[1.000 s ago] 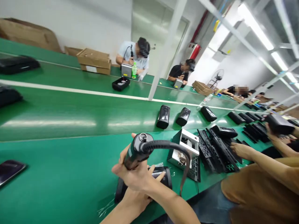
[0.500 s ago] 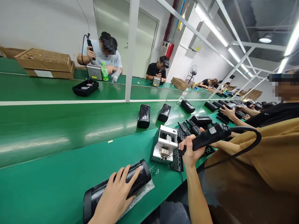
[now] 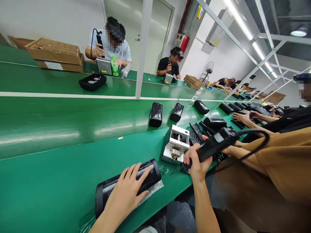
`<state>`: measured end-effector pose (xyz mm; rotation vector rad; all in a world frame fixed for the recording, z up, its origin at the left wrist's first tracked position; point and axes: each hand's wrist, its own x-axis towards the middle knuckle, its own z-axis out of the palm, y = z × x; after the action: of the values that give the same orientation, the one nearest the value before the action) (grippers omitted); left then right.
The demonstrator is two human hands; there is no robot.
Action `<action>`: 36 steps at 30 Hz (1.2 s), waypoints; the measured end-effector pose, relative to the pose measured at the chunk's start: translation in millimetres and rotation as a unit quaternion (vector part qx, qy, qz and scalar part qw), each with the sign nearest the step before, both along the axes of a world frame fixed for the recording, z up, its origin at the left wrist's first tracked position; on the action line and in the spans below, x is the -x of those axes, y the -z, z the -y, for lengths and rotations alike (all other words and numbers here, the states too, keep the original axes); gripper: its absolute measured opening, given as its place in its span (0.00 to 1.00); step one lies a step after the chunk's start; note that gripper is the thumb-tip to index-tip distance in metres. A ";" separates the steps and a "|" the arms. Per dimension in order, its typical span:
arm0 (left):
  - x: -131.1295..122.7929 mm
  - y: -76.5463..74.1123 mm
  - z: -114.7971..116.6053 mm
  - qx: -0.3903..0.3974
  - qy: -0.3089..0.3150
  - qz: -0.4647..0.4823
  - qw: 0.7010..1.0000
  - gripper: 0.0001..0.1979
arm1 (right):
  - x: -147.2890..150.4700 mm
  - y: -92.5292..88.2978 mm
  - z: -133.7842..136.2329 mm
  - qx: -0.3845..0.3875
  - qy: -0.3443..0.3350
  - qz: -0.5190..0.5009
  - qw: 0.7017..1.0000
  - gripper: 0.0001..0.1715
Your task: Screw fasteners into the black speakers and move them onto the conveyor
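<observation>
On the green bench lies a long black speaker (image 3: pixel 100 195) with a perforated metal grille, partly covered by my left hand (image 3: pixel 130 187). The fingers of that hand curve over its top, with the thumb along the near side. Bubble wrap (image 3: pixel 155 190) sticks out beneath the speaker. My right hand (image 3: pixel 198 161) is wrapped around a black corded electric screwdriver (image 3: pixel 215 144), held tilted, its tip end low beside the white screw feeder (image 3: pixel 180 145). The screwdriver's bit is hard to make out.
Black perforated panels (image 3: pixel 195 132) are piled right of the feeder. Several black speaker housings (image 3: pixel 155 115) stand on the belt beyond. A co-worker's brown sleeve (image 3: pixel 284 155) is close on my right. Other people work across the line, near a cardboard box (image 3: pixel 55 53) and a green bottle (image 3: pixel 114 66).
The view has shifted slightly. My right hand has brought the screwdriver's lower end down in front of the feeder, still gripping it. My left hand stays on the speaker.
</observation>
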<state>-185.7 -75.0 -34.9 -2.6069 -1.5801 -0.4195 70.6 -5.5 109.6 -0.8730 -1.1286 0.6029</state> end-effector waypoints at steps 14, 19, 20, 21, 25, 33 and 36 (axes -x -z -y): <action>-10.3 -17.9 3.9 -0.002 -0.006 -0.031 0.999 0.46 | 37.1 -10.9 48.9 -0.080 -0.074 0.002 0.994 0.26; -9.5 -19.7 2.9 -0.020 -0.002 -0.032 0.999 0.46 | 41.4 -4.4 48.8 -0.079 -0.078 0.018 0.994 0.26; -9.4 -20.4 3.0 -0.025 0.000 -0.032 0.999 0.46 | 41.8 -4.3 48.9 -0.078 -0.076 0.024 0.994 0.26; -9.5 -21.2 3.3 -0.029 0.002 -0.031 0.999 0.46 | 42.0 -4.2 49.1 -0.077 -0.075 0.027 0.994 0.26; -10.7 -23.4 5.6 -0.024 0.005 -0.026 0.999 0.47 | 39.3 -1.2 52.2 -0.059 -0.089 0.023 0.994 0.25; -10.6 -20.7 7.2 0.013 -0.002 -0.030 0.999 0.47 | 31.1 -0.1 62.7 -0.080 -0.067 -0.004 0.995 0.35; -9.6 -19.6 6.9 0.010 0.005 -0.031 0.999 0.47 | 33.6 -0.7 61.1 -0.077 -0.063 0.019 0.995 0.33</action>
<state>-176.0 -81.9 -15.3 -2.6165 -1.5602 -0.3230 37.0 -66.6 110.3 -0.6859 -1.2542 0.5957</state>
